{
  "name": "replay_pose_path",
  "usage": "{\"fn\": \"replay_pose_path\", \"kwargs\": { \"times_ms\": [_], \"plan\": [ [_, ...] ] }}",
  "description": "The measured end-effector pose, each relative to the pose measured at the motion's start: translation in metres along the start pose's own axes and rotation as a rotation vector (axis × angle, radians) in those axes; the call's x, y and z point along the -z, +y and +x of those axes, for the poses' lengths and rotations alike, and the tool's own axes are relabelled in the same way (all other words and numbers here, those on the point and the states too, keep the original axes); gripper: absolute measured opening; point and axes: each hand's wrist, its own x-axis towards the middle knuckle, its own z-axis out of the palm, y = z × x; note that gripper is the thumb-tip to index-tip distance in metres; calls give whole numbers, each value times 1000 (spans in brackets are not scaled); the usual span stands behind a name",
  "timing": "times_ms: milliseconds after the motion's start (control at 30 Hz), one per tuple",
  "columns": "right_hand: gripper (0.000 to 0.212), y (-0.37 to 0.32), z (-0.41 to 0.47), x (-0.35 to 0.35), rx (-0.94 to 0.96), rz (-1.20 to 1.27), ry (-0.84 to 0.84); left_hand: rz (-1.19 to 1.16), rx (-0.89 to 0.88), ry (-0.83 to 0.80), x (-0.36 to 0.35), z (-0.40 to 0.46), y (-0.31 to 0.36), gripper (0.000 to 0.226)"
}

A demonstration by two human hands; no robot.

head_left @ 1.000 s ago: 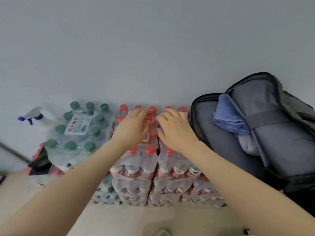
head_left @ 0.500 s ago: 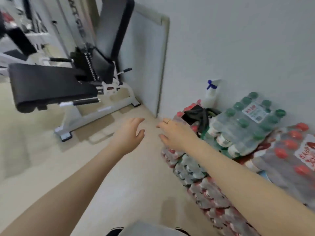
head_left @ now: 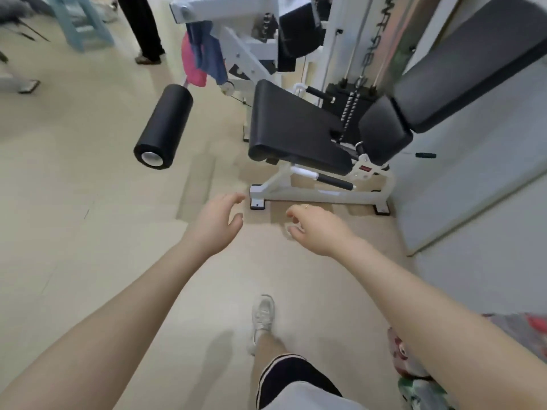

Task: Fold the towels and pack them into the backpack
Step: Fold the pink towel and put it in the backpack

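A black foam roller (head_left: 163,125) jutted out at the left, and above it a pink towel (head_left: 192,65) and a blue towel (head_left: 207,51) hung over the white frame of the gym machine (head_left: 296,134) — well away from both hands. The left hand (head_left: 217,223) hovered over the beige floor (head_left: 74,202), fingers loose, grasping nothing. The right hand (head_left: 318,229) — ring on one finger — hung relaxed and empty beside it. At the far right lay shrink-wrapped bottle packs (head_left: 414,368). No backpack appeared.
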Motion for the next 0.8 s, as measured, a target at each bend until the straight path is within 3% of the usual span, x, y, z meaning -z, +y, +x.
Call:
{"fn": "replay_pose_path", "kwargs": {
  "times_ms": [300, 500, 800],
  "plan": [
    [31, -73, 240, 28, 186, -86, -85, 21, 166, 32, 89, 131, -124, 39],
    [33, -137, 369, 50, 286, -121, -120, 30, 180, 86, 154, 213, -203, 37],
    [27, -217, 539, 45, 244, -155, -148, 19, 159, 71, 220, 314, -352, 38]
  ]
}}
